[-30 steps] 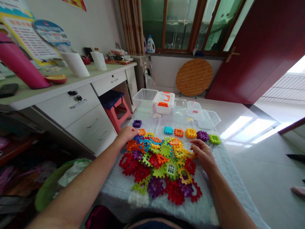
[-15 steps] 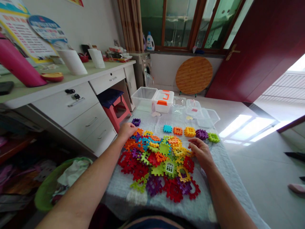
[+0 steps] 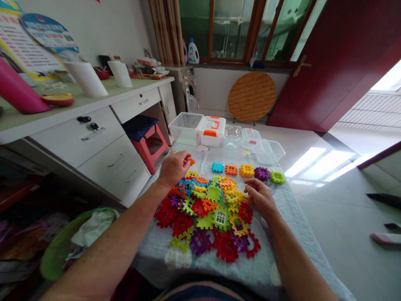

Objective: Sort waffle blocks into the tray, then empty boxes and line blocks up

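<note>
My left hand (image 3: 176, 168) is closed, pinching an orange building block piece (image 3: 191, 161) above the far left side of the pile. At the pile's right edge, my right hand (image 3: 260, 196) has its fingers loosely bent and apart, close to yellow pieces (image 3: 232, 196). The pile of notched plastic building blocks (image 3: 205, 220) mixes red, green, purple, blue, orange and yellow. Beyond it runs a row of pieces: blue (image 3: 217, 167), orange (image 3: 231, 170), yellow (image 3: 247, 170), purple (image 3: 262, 173) and green (image 3: 277, 177).
Clear plastic bins (image 3: 186, 125) and a lidded box with orange clips (image 3: 213, 130) line the table's far end. A red stool (image 3: 153, 146) stands by the white desk (image 3: 97, 154) on the left. A green basket (image 3: 50, 261) sits low at left.
My left hand has moved right and away from me, lifting the orange piece off the pile. It now covers the place where a purple piece lay. My right hand has barely moved.
</note>
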